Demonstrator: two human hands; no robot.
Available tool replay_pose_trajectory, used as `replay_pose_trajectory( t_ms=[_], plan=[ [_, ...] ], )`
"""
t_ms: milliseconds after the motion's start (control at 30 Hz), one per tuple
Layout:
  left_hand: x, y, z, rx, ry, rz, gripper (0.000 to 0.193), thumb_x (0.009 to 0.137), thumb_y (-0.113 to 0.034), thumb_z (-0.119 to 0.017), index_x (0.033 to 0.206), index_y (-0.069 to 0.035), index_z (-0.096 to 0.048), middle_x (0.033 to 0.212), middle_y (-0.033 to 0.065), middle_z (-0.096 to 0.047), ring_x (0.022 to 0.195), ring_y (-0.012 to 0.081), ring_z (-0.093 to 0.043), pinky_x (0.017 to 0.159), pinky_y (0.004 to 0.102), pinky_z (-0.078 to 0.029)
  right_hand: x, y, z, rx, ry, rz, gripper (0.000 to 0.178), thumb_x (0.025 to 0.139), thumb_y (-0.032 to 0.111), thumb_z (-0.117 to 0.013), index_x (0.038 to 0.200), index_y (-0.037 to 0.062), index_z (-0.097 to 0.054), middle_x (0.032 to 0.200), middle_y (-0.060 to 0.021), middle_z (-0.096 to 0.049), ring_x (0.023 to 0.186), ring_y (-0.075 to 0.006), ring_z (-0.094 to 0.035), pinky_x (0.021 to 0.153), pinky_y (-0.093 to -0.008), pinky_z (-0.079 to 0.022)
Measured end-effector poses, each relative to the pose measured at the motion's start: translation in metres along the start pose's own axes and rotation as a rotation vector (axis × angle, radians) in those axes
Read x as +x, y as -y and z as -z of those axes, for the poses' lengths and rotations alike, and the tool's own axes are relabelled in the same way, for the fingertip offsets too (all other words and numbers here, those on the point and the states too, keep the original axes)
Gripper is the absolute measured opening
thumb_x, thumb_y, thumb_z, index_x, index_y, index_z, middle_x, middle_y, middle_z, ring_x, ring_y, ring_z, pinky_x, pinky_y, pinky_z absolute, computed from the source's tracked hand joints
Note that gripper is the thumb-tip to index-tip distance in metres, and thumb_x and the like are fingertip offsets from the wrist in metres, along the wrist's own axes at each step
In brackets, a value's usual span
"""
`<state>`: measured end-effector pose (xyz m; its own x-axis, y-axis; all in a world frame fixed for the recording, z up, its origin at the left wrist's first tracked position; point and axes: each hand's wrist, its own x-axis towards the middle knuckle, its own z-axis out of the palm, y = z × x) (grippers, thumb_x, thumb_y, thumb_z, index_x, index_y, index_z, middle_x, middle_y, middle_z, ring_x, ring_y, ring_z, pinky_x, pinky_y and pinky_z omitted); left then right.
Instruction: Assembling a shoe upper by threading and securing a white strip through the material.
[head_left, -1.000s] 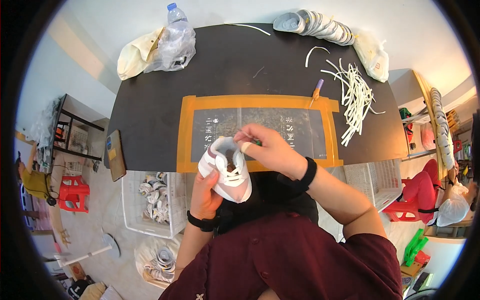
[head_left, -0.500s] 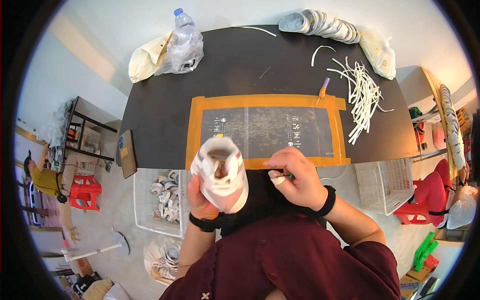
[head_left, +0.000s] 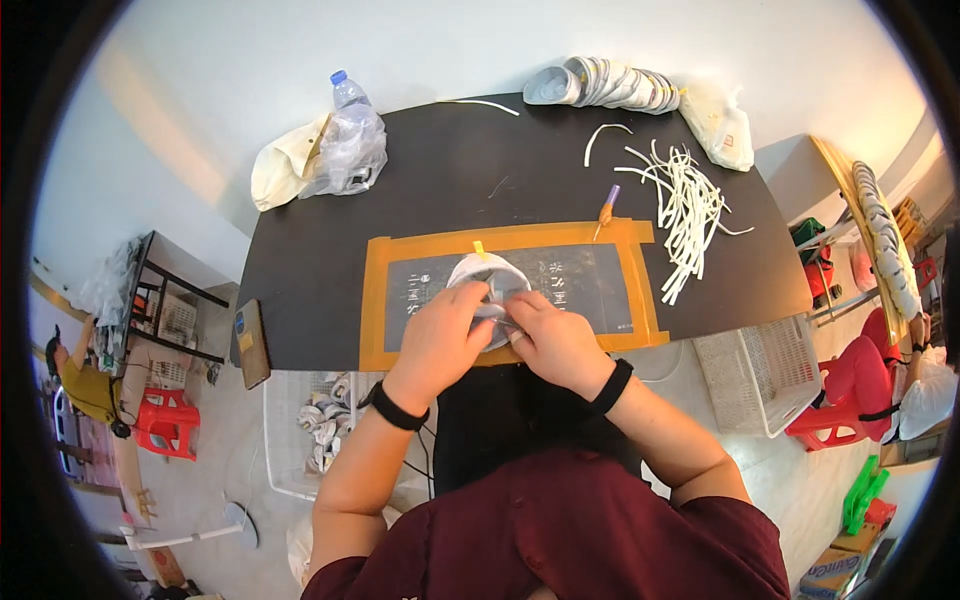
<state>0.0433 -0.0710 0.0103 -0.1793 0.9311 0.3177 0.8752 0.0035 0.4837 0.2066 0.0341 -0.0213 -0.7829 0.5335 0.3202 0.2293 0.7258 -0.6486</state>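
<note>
Both hands, left [head_left: 445, 335] and right [head_left: 555, 335], pinching small white shoe [head_left: 485, 280] between them, braced over mat [head_left: 600, 290] for control.

small white-grey shoe [head_left: 487, 285] | sole side seemingly up | held over orange-framed dark mat [head_left: 600, 285] | partly hidden

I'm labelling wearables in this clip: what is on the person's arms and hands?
Both hands, left hand and right hand, are bare, no gloves. Each wrist carries a black band. Forearms are uncovered; short dark-red sleeves end near the shoulders.
</note>
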Motion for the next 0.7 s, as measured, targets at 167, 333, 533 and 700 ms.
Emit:
replay_pose_trajectory(
  t_ms=[167, 333, 533, 700],
  plan=[
    [-0.022, -0.011, 0.008, 0.183, 0.069, -0.204, 0.035, 0.075, -0.01, -0.072, 0.108, -0.005, -0.063, 0.102, 0.0105, -0.063, 0.105, 0.0299, -0.057, 0.087, 0.042, -0.049, -0.004, -0.007, 0.009, -0.078, 0.174, -0.007, 0.027, 0.085, 0.009, -0.058, 0.112, 0.01, -0.061, 0.115, -0.0088, -0.063, 0.096, -0.0324, -0.065, 0.078, -0.0404, -0.055],
    [-0.031, -0.016, 0.003, 0.145, 0.027, -0.19, 0.036, 0.073, -0.007, -0.071, 0.108, -0.004, -0.063, 0.102, 0.0112, -0.063, 0.105, 0.0304, -0.056, 0.09, 0.0422, -0.048, 0.001, -0.012, 0.017, 0.075, -0.091, 0.074, 0.026, 0.084, 0.007, -0.059, 0.109, 0.009, -0.063, 0.108, -0.011, -0.065, 0.091, -0.0333, -0.067, 0.074, -0.041, -0.055],
    [-0.022, 0.0, 0.02, 0.083, 0.079, -0.22, 0.029, 0.072, -0.002, -0.067, 0.1, -0.004, -0.066, 0.11, 0.0105, -0.064, 0.108, 0.0307, -0.057, 0.091, 0.0409, -0.048, -0.003, 0.009, -0.004, 0.12, -0.11, 0.059, 0.021, 0.088, 0.018, -0.062, 0.107, 0.01, -0.064, 0.107, -0.0093, -0.065, 0.089, -0.0335, -0.067, 0.073, -0.0411, -0.056],
    [0.032, -0.016, 0.056, 0.257, 0.006, -0.401, 0.021, 0.07, -0.001, -0.065, 0.09, -0.008, -0.069, 0.126, 0.0111, -0.06, 0.124, 0.0363, -0.049, 0.1, 0.0471, -0.041, -0.017, 0.013, -0.023, -0.168, -0.038, 0.093, 0.021, 0.083, 0.016, -0.064, 0.103, 0.009, -0.06, 0.11, -0.0057, -0.061, 0.073, -0.0263, -0.068, 0.061, -0.0392, -0.055]
  ],
)
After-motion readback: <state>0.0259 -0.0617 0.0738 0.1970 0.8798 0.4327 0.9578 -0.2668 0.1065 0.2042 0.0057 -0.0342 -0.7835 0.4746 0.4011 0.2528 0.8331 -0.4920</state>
